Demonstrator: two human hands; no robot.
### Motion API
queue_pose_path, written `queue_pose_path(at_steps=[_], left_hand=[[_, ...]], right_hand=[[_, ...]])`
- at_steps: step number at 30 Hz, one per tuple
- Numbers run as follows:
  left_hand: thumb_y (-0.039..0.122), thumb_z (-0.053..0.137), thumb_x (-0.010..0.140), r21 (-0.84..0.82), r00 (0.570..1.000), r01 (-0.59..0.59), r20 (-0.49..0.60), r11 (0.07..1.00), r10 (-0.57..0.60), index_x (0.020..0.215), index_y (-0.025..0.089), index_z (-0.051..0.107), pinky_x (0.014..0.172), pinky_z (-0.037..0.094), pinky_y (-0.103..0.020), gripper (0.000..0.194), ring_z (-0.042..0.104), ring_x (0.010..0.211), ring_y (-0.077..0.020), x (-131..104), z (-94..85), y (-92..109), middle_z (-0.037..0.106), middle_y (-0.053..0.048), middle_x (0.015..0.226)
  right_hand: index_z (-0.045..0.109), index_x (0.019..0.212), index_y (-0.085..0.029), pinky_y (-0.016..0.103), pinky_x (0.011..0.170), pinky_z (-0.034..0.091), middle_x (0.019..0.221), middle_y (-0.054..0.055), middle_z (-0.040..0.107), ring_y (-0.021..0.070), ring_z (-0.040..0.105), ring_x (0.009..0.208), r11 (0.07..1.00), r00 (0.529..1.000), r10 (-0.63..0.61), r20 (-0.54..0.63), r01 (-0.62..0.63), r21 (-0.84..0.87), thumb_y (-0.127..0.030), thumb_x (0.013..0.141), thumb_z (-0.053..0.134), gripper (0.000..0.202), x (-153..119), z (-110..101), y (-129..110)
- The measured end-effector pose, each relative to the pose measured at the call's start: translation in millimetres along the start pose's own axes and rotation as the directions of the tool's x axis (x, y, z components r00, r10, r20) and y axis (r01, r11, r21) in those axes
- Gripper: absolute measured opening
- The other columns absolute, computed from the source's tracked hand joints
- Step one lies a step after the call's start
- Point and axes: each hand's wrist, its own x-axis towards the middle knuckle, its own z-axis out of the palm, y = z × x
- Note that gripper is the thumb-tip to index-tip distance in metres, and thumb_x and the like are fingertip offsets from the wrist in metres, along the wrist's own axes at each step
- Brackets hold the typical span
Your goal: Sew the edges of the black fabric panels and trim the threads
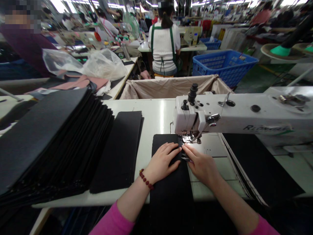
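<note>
The black panel (171, 195) runs lengthwise away under the left hand (162, 161), grip spread; right hand (201, 164), grip unclear, at its right edge.

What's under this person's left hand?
A black panel lies under the left hand, showing on both sides, with the white table beneath its far part. The patch the hand covers is hidden, as is the table directly under the panel.

This is a factory sewing workshop: a white sewing machine (234, 112) at centre right, a tall stack of black pieces (44, 130) at left, a seated worker (163, 45) by another machine (192, 35) at top centre, and strip lights (116, 6) along the top edge.
</note>
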Motion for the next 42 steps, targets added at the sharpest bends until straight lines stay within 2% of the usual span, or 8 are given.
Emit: queue_pose_path(at_steps=[8, 20, 27, 33, 42], left_hand=[[0.029, 0.054, 0.092, 0.024, 1.0, 0.001, -0.007, 1.0, -0.001, 0.136, 0.025, 0.048, 0.117, 0.027, -0.047, 0.044, 0.039, 0.135, -0.0245, 0.8, 0.9, -0.5, 0.045, -0.006, 0.145], [0.025, 0.051, 0.094, 0.029, 1.0, -0.008, 0.009, 1.0, 0.008, 0.137, 0.024, 0.045, 0.118, 0.024, -0.045, 0.043, 0.034, 0.139, -0.0212, 0.6, 3.4, -4.5, 0.042, -0.005, 0.148], [0.023, 0.05, 0.093, 0.012, 0.998, 0.05, -0.03, 0.999, -0.05, 0.132, 0.025, 0.051, 0.112, 0.036, -0.043, 0.039, 0.046, 0.126, -0.0234, 1.1, 0.2, -1.4, 0.053, -0.006, 0.135], [0.022, 0.05, 0.093, 0.022, 0.999, 0.034, -0.04, 0.999, -0.033, 0.134, 0.025, 0.048, 0.114, 0.031, -0.048, 0.041, 0.041, 0.132, -0.0248, 0.9, 2.0, -3.6, 0.048, -0.005, 0.142], [0.021, 0.049, 0.093, 0.029, 0.997, 0.051, -0.056, 0.998, -0.049, 0.132, 0.025, 0.05, 0.113, 0.031, -0.047, 0.04, 0.042, 0.131, -0.0241, 0.6, 2.6, -3.7, 0.049, -0.004, 0.142]], right_hand=[[0.039, 0.144, -0.027, 0.032, 0.082, 0.055, 0.147, 0.001, 0.043, 0.02, 0.062, 0.109, 1.0, 1.0, 0.009, -0.017, -0.009, 0.003, -0.018, 0.089, 0.048, 0.056, 0.1, -1.0, 0.1], [0.04, 0.143, -0.027, 0.031, 0.085, 0.054, 0.147, 0.0, 0.043, 0.0192, 0.059, 0.114, 1.0, 1.0, 0.008, -0.019, -0.008, 0.022, -0.017, 0.09, 0.046, 0.055, 0.3, -1.6, 0.7], [0.041, 0.142, -0.028, 0.031, 0.085, 0.055, 0.147, 0.001, 0.044, 0.0194, 0.058, 0.115, 1.0, 1.0, 0.007, -0.016, -0.007, 0.027, -0.016, 0.09, 0.046, 0.054, -0.1, -1.9, 0.9], [0.041, 0.142, -0.028, 0.031, 0.083, 0.055, 0.146, 0.001, 0.045, 0.0197, 0.06, 0.113, 1.0, 1.0, 0.016, -0.026, -0.016, 0.019, -0.015, 0.088, 0.048, 0.057, 0.2, -0.7, 0.9], [0.041, 0.142, -0.028, 0.032, 0.085, 0.055, 0.147, -0.001, 0.043, 0.0199, 0.059, 0.114, 1.0, 1.0, 0.014, -0.018, -0.014, 0.025, -0.015, 0.089, 0.047, 0.055, -0.1, -0.6, 1.2]])
